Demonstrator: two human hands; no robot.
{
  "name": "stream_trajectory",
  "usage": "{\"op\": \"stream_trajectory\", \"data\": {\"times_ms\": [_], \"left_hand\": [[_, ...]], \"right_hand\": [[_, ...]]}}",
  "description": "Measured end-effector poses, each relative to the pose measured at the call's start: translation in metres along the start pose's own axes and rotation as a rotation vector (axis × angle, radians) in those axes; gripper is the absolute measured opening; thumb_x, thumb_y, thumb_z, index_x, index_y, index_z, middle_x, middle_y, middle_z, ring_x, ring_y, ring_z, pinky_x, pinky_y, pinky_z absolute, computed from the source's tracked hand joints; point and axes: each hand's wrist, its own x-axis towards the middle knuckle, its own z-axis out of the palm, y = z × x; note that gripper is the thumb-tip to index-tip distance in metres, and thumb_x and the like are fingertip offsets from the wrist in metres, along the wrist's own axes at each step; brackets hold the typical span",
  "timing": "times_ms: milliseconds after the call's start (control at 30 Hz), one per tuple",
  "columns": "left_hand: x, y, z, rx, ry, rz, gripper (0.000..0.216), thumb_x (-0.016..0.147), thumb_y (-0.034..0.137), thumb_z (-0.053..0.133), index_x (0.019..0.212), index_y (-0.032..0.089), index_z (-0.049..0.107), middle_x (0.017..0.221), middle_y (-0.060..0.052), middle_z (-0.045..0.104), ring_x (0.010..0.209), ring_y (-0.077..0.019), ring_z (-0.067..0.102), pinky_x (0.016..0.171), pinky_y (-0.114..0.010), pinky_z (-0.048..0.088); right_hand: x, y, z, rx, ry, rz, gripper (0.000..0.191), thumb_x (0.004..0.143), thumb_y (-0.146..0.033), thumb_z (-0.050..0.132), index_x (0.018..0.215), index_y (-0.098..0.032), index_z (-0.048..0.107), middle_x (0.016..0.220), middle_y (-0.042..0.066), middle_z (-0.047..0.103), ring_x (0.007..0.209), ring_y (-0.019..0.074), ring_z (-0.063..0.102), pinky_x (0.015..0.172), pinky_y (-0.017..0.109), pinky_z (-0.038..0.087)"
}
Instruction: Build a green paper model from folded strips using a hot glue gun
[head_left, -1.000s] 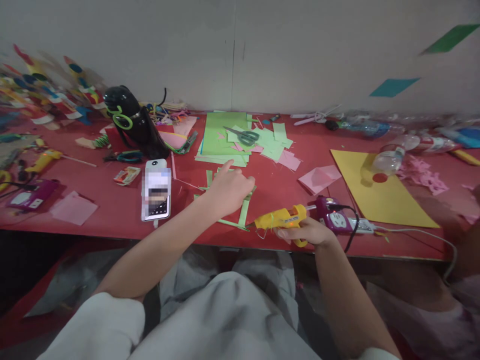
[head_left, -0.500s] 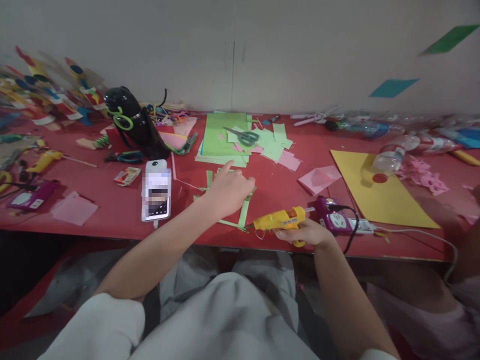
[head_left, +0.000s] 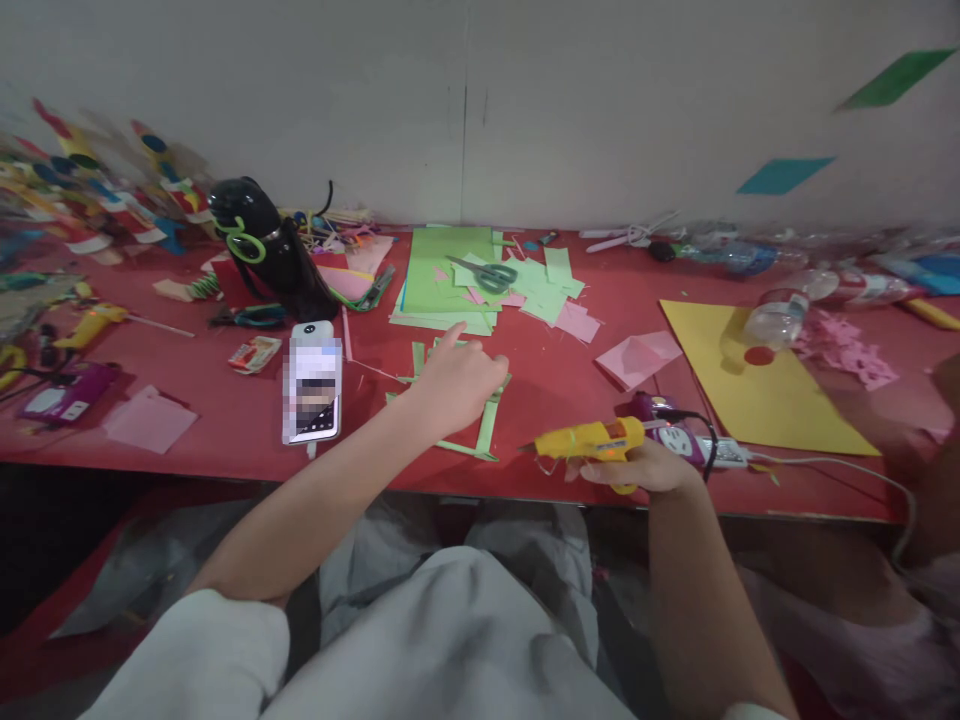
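Observation:
My left hand (head_left: 465, 385) is over a frame of narrow green paper strips (head_left: 486, 430) lying on the red table. One finger points away from me; the others curl down at the frame's upper right corner, fingertips partly hidden. Wrapped in my right hand (head_left: 637, 468) is a yellow hot glue gun (head_left: 589, 440), its nozzle pointing left, a little right of the frame and apart from it. An orange light glows on its side, and thin glue threads hang near the nozzle.
Grey scissors (head_left: 491, 275) lie on green sheets (head_left: 450, 265) among paper scraps. A phone (head_left: 312, 390) and a leaning black bottle (head_left: 274, 250) stand left. On the right are a purple power socket (head_left: 679, 440), yellow card (head_left: 795, 400) and plastic bottles (head_left: 780, 315).
My right hand has drawn the glue gun to the right, so its nozzle has left the frame's lower right corner. My left hand has stayed in place.

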Motion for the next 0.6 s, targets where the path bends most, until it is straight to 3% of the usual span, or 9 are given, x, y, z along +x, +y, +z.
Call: {"op": "stream_trajectory", "data": {"times_ms": [100, 167, 233, 300, 433, 600], "left_hand": [[0.0, -0.001, 0.0, -0.008, -0.004, 0.001, 0.016, 0.077, 0.006, 0.06, 0.089, 0.015, 0.065, 0.071, -0.005, 0.071, 0.088, -0.0224, 0.07, 0.117, -0.049, 0.025], [0.0, -0.001, 0.0, -0.011, -0.004, -0.003, 0.016, 0.077, 0.006, 0.06, 0.089, 0.015, 0.065, 0.071, -0.005, 0.071, 0.089, -0.0223, 0.07, 0.118, -0.049, 0.024], [0.0, 0.0, 0.0, -0.008, -0.001, -0.008, 0.017, 0.078, 0.005, 0.058, 0.089, 0.015, 0.065, 0.072, -0.005, 0.071, 0.088, -0.0218, 0.07, 0.118, -0.049, 0.024], [-0.001, 0.0, -0.001, -0.006, 0.004, -0.008, 0.017, 0.078, 0.005, 0.057, 0.088, 0.015, 0.065, 0.071, -0.004, 0.071, 0.088, -0.0214, 0.069, 0.118, -0.049, 0.024], [0.0, 0.001, -0.001, -0.011, 0.016, -0.006, 0.015, 0.079, 0.005, 0.058, 0.087, 0.016, 0.064, 0.07, -0.004, 0.07, 0.087, -0.0215, 0.069, 0.116, -0.049, 0.027], [0.001, 0.001, -0.004, -0.014, -0.011, -0.005, 0.014, 0.079, 0.006, 0.058, 0.088, 0.015, 0.064, 0.072, -0.006, 0.071, 0.088, -0.0224, 0.07, 0.114, -0.049, 0.03]], "right_hand": [[-0.004, 0.006, -0.012, -0.121, 0.351, -0.002, 0.041, 0.071, -0.053, 0.079, 0.098, -0.022, 0.076, 0.096, 0.009, 0.076, 0.089, 0.0262, 0.07, 0.08, 0.038, 0.059], [0.001, 0.012, -0.017, -0.186, 0.648, 0.003, 0.047, 0.07, -0.055, 0.079, 0.101, -0.021, 0.073, 0.093, 0.008, 0.075, 0.081, 0.0247, 0.069, 0.071, 0.036, 0.058], [0.012, 0.018, -0.018, -0.227, 0.827, 0.004, 0.048, 0.07, -0.057, 0.078, 0.096, -0.017, 0.071, 0.084, 0.007, 0.072, 0.071, 0.0222, 0.065, 0.062, 0.034, 0.054], [0.026, 0.023, -0.016, -0.264, 0.904, 0.009, 0.047, 0.07, -0.058, 0.076, 0.089, -0.015, 0.069, 0.077, 0.007, 0.069, 0.067, 0.0213, 0.062, 0.059, 0.033, 0.051], [0.052, 0.026, -0.008, -0.335, 0.986, -0.019, 0.05, 0.069, -0.059, 0.075, 0.089, -0.013, 0.07, 0.08, 0.009, 0.07, 0.071, 0.023, 0.062, 0.064, 0.034, 0.049], [0.063, 0.03, -0.004, -0.383, 1.053, 0.067, 0.057, 0.062, -0.063, 0.078, 0.086, -0.013, 0.067, 0.076, 0.007, 0.066, 0.067, 0.0212, 0.057, 0.063, 0.035, 0.047]]}}
